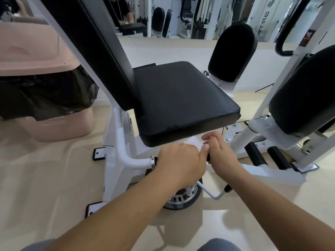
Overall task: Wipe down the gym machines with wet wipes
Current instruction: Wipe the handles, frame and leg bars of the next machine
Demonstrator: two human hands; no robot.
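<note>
In the head view, my 2 hands meet just below the front edge of the seat [181,98], low on the machine. The left hand [179,160] is clenched, knuckles up, over the side handle [208,158]. I judge it is gripping the bar to steady it or rub along it. The right hand [222,153] is just beside it, thumb and curled fingers pinching a white wipe [196,142]. The wipe sits between the 2 hands, right under the seat's lip. Holding it there makes sense to me if the handle is the part being cleaned, with 1 hand feeding or pulling the sheet while the other works it.

The bin [36,57], lined with a black bag, stands on the floor to the left, near enough for dropping a used wipe.

A lot escapes me. The left hand covers nearly all of the grip, so I cannot tell whether part of the wipe is wrapped under its palm. The wipe is blurred and its edges merge with the white frame behind it. The backrest [101,51] is cut off at the top. The disc [183,200] below is half hidden by my left forearm. I see no pack of wipes.
</note>
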